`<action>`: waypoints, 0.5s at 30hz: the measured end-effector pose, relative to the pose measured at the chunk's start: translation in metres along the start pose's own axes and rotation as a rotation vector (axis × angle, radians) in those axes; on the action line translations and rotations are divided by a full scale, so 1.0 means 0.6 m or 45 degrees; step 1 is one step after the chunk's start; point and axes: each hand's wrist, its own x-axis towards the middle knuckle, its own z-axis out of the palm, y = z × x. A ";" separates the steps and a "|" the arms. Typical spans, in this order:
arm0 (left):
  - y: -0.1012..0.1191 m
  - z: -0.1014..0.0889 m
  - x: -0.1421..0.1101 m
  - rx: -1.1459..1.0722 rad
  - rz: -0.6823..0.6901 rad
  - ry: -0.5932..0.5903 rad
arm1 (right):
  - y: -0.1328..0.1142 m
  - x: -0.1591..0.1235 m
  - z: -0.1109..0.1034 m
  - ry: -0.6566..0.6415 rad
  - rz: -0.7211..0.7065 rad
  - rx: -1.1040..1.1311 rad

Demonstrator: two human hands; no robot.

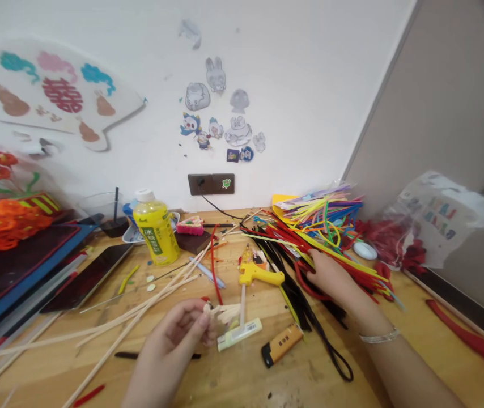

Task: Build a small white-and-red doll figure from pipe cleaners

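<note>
My left hand (178, 343) is closed in a pinch at the lower middle. It holds a cream fuzzy pipe cleaner piece (229, 311), whose strands fan out to the right; a small red bit shows by the fingertips. My right hand (333, 275) reaches into a pile of pipe cleaners (322, 215). Its fingertips lie among red strands beside a red loop, like a scissors handle (304, 280); whether they grip anything is hidden. Between the hands rests a yellow glue gun (263, 275) with a glue stick (242, 303), above a pale green-white stick-shaped item (240, 335) and an orange lighter (283, 344).
Thin wooden sticks (140, 311) cross the left of the table, near a phone (86, 277) and a yellow drink bottle (156, 229). Black pipe cleaners (305, 306) trail between glue gun and right arm. A plastic bag (437, 221) stands right; a cord (220, 209) runs from the socket.
</note>
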 end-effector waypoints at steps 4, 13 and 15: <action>0.007 0.007 0.002 -0.083 -0.048 0.015 | -0.002 0.004 0.004 0.041 -0.006 0.085; 0.033 0.028 0.066 -0.134 -0.129 -0.036 | 0.040 0.002 -0.030 0.120 -0.064 0.444; 0.044 0.044 0.094 -0.139 -0.072 -0.016 | 0.044 0.001 -0.035 0.119 -0.142 0.554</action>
